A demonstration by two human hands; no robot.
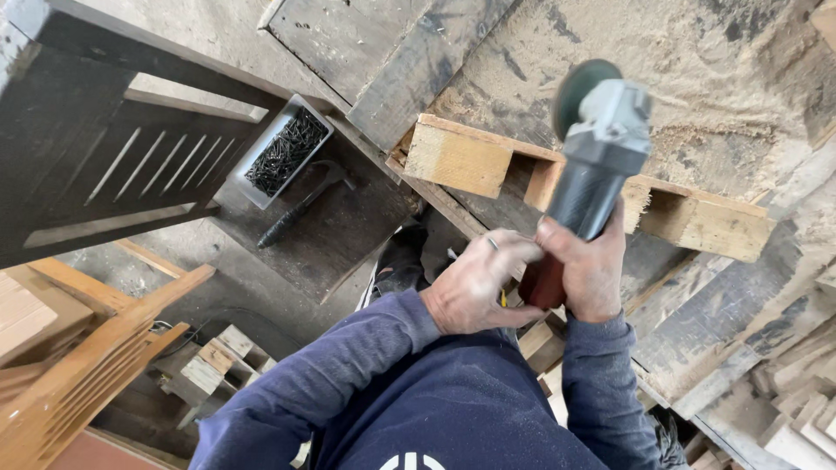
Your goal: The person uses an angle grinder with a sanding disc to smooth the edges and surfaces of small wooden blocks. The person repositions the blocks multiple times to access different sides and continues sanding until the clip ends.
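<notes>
sawdusty workshop floor, both hands gripping angle grinder

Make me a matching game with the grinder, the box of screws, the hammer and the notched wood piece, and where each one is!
Things:
1. angle grinder
2. tray of dark screws
3. hammer
4. notched wooden piece

Places:
A. lying on the dark board, just beside the tray
B. gripped in the right hand, with the left hand at its rear end
C. on the sawdust-covered bench, under the grinder's disc
D. next to the dark slatted chair frame

Pairs: 1-B, 2-D, 3-A, 4-C
</notes>
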